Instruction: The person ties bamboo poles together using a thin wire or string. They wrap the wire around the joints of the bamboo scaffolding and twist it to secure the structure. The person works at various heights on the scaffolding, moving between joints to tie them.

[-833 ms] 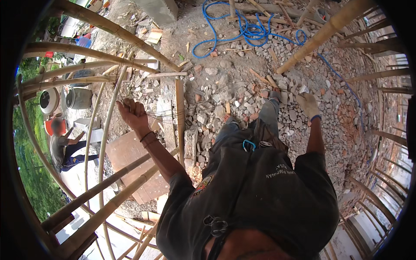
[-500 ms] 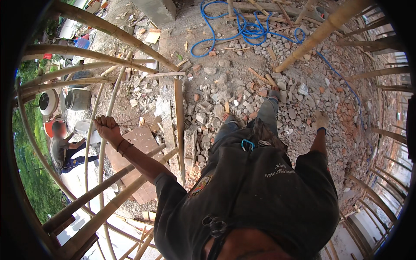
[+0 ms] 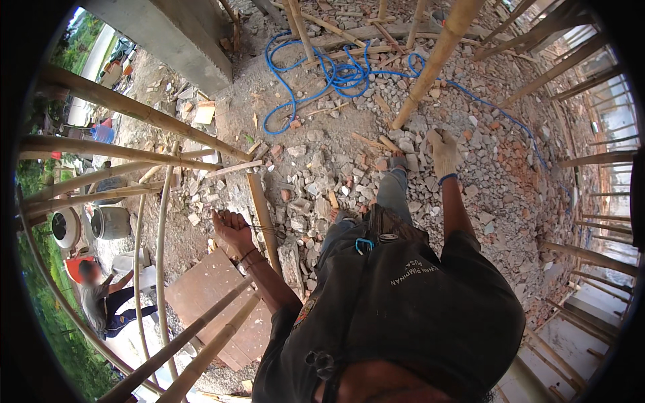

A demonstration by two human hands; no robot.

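My left hand [image 3: 232,233] is bare, its fingers curled closed above a brown board. Thin dark wires [image 3: 269,230] run out of that hand to the right; their far ends are hard to make out. Dark bands circle the wrist. My right hand [image 3: 443,153], in a pale work glove, reaches forward over the rubble, with the fingers partly apart and no object visible in it. The foot of a slanting bamboo pole [image 3: 424,74] is just ahead of this hand.
Broken brick and stone rubble [image 3: 309,201] covers the ground around my feet. Blue hose [image 3: 342,77] lies coiled ahead. Bamboo poles [image 3: 148,107] cross on the left, beside a concrete column [image 3: 175,40]. Another person [image 3: 101,295] is at far left, near round tubs [image 3: 111,223].
My left hand has come away from the upright bamboo poles and moved right and lower, the wires trailing with it. My right arm has swung forward. The view has shifted.
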